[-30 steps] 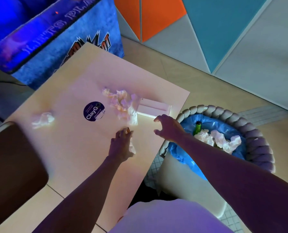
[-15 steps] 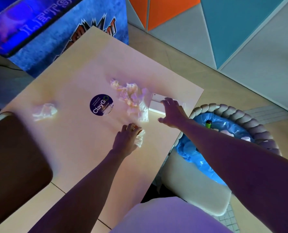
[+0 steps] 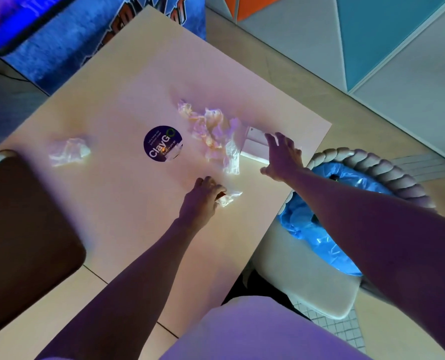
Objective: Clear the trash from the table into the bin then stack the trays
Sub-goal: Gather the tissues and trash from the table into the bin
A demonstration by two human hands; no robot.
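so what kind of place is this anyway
Probably a self-service eatery in an arcade or play centre. The table carries a round ClayGo sticker and crumpled wrappers, a lined bin stands beside it, and what looks like a glowing blue game cabinet stands past its far edge.

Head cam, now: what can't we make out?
All head view.
- Bin contents: right forearm covers most of its inside.
- Left hand grip on wrapper scrap: own fingers hide contact.
- Sticker small print: blurred.
- White box: right hand covers part.
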